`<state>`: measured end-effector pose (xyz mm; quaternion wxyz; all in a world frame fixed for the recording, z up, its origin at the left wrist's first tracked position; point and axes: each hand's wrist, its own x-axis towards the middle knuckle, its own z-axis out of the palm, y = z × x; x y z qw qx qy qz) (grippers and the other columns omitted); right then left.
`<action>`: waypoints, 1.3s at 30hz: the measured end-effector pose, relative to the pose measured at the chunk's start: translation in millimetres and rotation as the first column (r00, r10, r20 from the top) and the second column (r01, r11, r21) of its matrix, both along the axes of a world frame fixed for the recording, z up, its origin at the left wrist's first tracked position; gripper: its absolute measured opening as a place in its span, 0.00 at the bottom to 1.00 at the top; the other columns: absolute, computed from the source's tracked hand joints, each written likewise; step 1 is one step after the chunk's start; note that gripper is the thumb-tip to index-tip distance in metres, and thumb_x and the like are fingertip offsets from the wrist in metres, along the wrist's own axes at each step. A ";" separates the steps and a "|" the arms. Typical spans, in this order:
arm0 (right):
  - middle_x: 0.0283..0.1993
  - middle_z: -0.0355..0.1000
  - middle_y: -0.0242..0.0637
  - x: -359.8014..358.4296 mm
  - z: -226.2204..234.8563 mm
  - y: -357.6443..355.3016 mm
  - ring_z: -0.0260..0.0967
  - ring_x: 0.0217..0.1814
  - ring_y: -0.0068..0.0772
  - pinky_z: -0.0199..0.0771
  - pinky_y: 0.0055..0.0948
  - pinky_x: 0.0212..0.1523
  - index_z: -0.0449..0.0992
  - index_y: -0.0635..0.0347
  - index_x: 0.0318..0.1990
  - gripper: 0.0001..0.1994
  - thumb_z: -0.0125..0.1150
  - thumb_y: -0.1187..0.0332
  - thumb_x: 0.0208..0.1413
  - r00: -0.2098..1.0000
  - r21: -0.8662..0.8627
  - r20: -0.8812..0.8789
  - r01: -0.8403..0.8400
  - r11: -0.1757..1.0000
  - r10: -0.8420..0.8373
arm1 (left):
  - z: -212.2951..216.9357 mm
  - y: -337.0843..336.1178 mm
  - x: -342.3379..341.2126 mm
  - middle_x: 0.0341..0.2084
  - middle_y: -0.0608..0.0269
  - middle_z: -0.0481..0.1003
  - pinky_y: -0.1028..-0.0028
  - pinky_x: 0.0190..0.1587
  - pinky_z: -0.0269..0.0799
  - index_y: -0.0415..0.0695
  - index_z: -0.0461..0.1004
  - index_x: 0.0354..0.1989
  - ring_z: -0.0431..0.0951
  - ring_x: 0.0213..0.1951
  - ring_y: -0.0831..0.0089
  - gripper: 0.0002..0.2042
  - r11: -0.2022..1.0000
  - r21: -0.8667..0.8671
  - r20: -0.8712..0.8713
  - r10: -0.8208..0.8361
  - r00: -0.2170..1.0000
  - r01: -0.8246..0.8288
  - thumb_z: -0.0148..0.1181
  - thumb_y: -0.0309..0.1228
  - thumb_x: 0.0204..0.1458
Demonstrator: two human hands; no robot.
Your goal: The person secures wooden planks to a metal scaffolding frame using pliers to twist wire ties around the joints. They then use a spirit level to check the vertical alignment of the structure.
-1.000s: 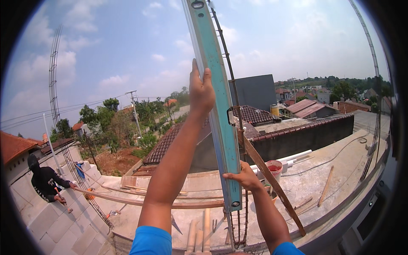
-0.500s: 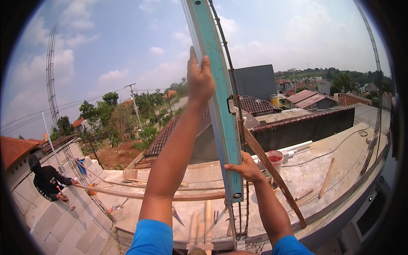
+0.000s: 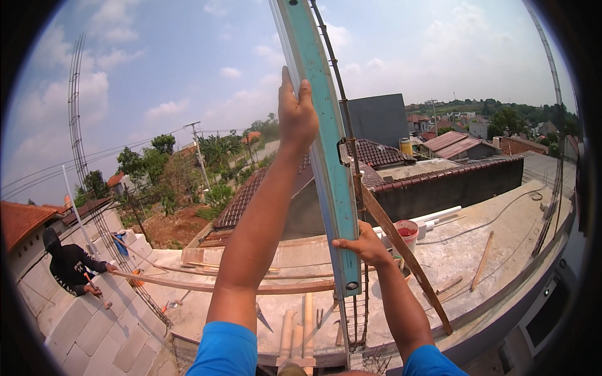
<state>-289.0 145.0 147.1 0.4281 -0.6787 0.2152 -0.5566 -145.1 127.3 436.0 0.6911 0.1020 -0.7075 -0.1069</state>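
Your left hand (image 3: 298, 116) is wrapped round the upper part of the long, flat teal metal spirit level (image 3: 326, 156); your right hand (image 3: 364, 245) grips its lower edge. It stands nearly upright against the ribbed, rusty steel rebar column (image 3: 351, 163), slightly higher than half a second ago.

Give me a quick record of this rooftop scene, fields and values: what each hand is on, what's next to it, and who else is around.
Left hand: pressed high against the long teal spirit level
Right hand: gripping the level near its lower end
Level: upright, slightly tilted, against a rebar column cage
Brace: wooden plank leaning diagonally behind the cage
Nearby: red bucket on the concrete roof slab
Other person: dark-clothed worker, lower left, by a grey block wall
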 end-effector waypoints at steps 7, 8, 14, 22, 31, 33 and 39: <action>0.49 0.81 0.37 1.3 1.5 3.0 0.79 0.49 0.27 0.82 0.32 0.52 0.77 0.67 0.58 0.28 0.82 0.62 0.55 1.000 -0.010 -0.009 -0.010 1.000 0.010 | 0.4 -1.9 0.8 0.68 0.45 0.65 0.67 0.63 0.73 0.34 0.46 0.81 0.74 0.62 0.63 0.32 1.000 -0.007 -0.012 -0.003 1.000 0.003 0.43 0.41 0.77; 0.49 0.81 0.37 0.9 1.2 2.5 0.79 0.49 0.27 0.82 0.32 0.52 0.77 0.67 0.58 0.28 0.82 0.62 0.55 1.000 -0.012 -0.014 -0.003 1.000 0.002 | 0.4 -1.6 0.5 0.67 0.45 0.65 0.67 0.63 0.73 0.34 0.47 0.81 0.74 0.62 0.63 0.32 1.000 -0.007 -0.011 0.003 1.000 -0.003 0.43 0.41 0.77; 0.49 0.81 0.37 1.4 -0.7 0.4 0.78 0.49 0.26 0.82 0.31 0.52 0.77 0.67 0.58 0.27 0.82 0.63 0.55 1.000 -0.012 -0.008 -0.008 1.000 0.008 | 0.8 -1.1 1.2 0.67 0.45 0.65 0.66 0.63 0.73 0.34 0.47 0.80 0.74 0.62 0.62 0.32 0.999 -0.016 -0.013 0.039 0.999 -0.040 0.43 0.42 0.77; 0.49 0.80 0.36 0.2 1.0 1.9 0.78 0.49 0.26 0.81 0.31 0.52 0.77 0.66 0.57 0.26 0.81 0.64 0.56 1.000 -0.008 -0.002 -0.025 1.000 0.025 | 0.8 -3.0 0.9 0.70 0.42 0.63 0.66 0.65 0.71 0.33 0.46 0.81 0.73 0.65 0.60 0.33 0.999 -0.010 -0.023 0.045 0.999 -0.045 0.45 0.42 0.76; 0.47 0.78 0.33 0.0 0.7 2.0 0.76 0.48 0.24 0.80 0.30 0.51 0.76 0.65 0.57 0.25 0.81 0.66 0.55 1.000 0.002 0.024 -0.016 1.000 0.016 | -3.8 12.8 -3.0 0.60 0.46 0.72 0.71 0.46 0.80 0.34 0.43 0.81 0.81 0.48 0.71 0.36 0.997 0.008 -0.057 0.076 0.995 -0.076 0.48 0.44 0.76; 0.48 0.78 0.33 0.4 1.2 2.0 0.76 0.49 0.25 0.80 0.30 0.52 0.76 0.65 0.57 0.26 0.81 0.65 0.55 0.999 0.011 0.029 -0.030 0.999 0.029 | -4.2 14.2 -0.9 0.56 0.48 0.75 0.74 0.39 0.78 0.35 0.42 0.81 0.80 0.41 0.74 0.37 0.996 0.025 -0.050 0.091 0.995 -0.090 0.48 0.45 0.75; 0.52 0.76 0.34 0.6 1.0 1.4 0.75 0.53 0.26 0.78 0.32 0.57 0.73 0.64 0.62 0.32 0.83 0.63 0.53 0.998 -0.008 0.050 -0.049 0.999 0.050 | -5.0 11.0 0.4 0.53 0.49 0.76 0.75 0.36 0.78 0.34 0.41 0.81 0.81 0.38 0.75 0.39 0.992 0.035 -0.048 0.122 0.991 -0.120 0.50 0.46 0.74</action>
